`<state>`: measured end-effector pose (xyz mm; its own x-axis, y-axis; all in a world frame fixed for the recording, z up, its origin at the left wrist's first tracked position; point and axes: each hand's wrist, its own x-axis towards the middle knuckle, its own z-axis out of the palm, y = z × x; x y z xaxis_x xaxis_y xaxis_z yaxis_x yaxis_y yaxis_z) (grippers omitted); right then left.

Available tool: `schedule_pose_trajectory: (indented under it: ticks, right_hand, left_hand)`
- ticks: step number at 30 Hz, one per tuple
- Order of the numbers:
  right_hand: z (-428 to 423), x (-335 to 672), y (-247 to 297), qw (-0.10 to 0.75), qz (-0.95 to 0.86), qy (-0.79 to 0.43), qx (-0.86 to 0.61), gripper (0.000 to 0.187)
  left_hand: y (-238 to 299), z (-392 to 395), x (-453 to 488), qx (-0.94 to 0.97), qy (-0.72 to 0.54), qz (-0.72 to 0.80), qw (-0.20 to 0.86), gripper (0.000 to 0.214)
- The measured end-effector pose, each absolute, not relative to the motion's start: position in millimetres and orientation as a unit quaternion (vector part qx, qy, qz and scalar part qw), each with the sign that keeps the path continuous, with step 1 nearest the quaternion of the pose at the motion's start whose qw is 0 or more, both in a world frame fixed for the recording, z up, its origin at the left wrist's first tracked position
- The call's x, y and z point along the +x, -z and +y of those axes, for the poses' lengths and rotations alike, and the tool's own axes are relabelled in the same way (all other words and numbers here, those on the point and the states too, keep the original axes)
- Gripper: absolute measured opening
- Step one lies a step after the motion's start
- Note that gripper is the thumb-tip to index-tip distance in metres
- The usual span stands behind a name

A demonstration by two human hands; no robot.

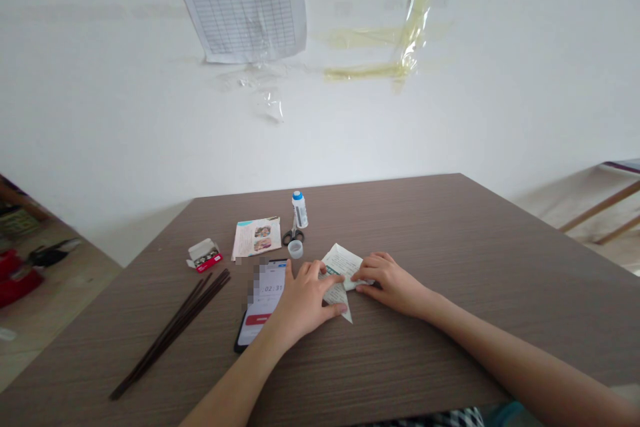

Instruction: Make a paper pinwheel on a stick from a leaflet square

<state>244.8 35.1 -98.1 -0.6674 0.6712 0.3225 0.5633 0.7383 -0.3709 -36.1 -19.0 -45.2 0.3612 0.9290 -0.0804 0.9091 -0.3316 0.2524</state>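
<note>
A folded piece of printed paper [341,260] lies on the brown wooden table [450,267] in front of me. My left hand [305,303] lies flat on its left part, fingers spread, thumb pressing the lower corner. My right hand [393,282] rests on the paper's right edge with fingers together, pressing it down. Part of the paper is hidden under both hands.
A phone [263,303] showing a timer lies just left of my left hand. Several dark sticks [173,333] lie farther left. Behind are a small red-white box [204,255], a printed booklet [257,237], scissors [293,235], a tape roll [295,249] and a glue bottle [299,209].
</note>
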Motion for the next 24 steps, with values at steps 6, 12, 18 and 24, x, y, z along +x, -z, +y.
schedule_pose_trajectory:
  ticks: [6,12,18,24]
  right_hand:
    - [36.3,245.0,98.6,0.224,-0.904,-0.129,-0.341,0.021]
    - [37.7,245.5,100.9,0.234,-0.903,-0.130,-0.335,0.022]
    - [37.1,246.0,101.0,0.232,-0.906,-0.118,-0.333,0.022]
    - [36.3,245.0,99.6,0.230,-0.905,-0.118,-0.337,0.022]
  left_hand:
    - [51.5,-18.6,-39.1,0.820,-0.054,0.557,0.117,0.053]
    - [52.0,-18.9,-40.1,0.817,-0.044,0.563,0.116,0.074]
    - [50.5,-17.0,-40.9,0.818,-0.044,0.560,0.121,0.071]
    - [54.9,-14.8,-42.2,0.823,-0.062,0.552,0.116,0.067]
